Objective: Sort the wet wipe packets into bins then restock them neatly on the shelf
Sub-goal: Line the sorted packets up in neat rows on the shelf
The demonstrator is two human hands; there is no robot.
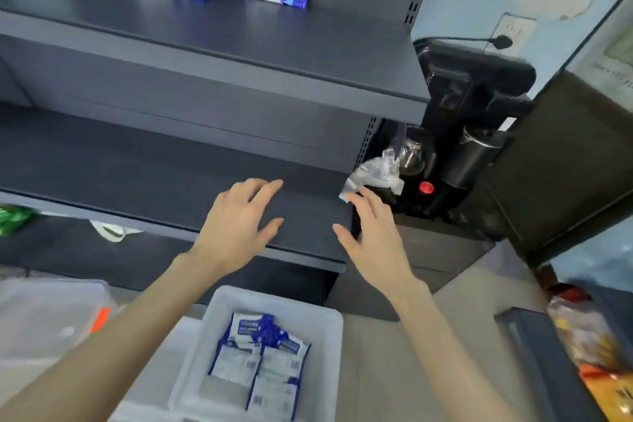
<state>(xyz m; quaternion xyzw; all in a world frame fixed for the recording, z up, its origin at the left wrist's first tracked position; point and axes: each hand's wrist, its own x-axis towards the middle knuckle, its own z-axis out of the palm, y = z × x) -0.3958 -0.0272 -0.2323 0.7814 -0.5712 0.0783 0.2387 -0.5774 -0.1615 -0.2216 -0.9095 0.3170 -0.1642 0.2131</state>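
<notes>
hovering spread, seemingly empty, left grip (236, 226) and right grip (373, 240) hang above the packets (263, 360).

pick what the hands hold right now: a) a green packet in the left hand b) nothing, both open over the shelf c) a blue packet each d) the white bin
b: the left hand and the right hand both have straight, spread fingers with nothing in them over the middle shelf, while the blue packets lie in the white bin below.
</notes>
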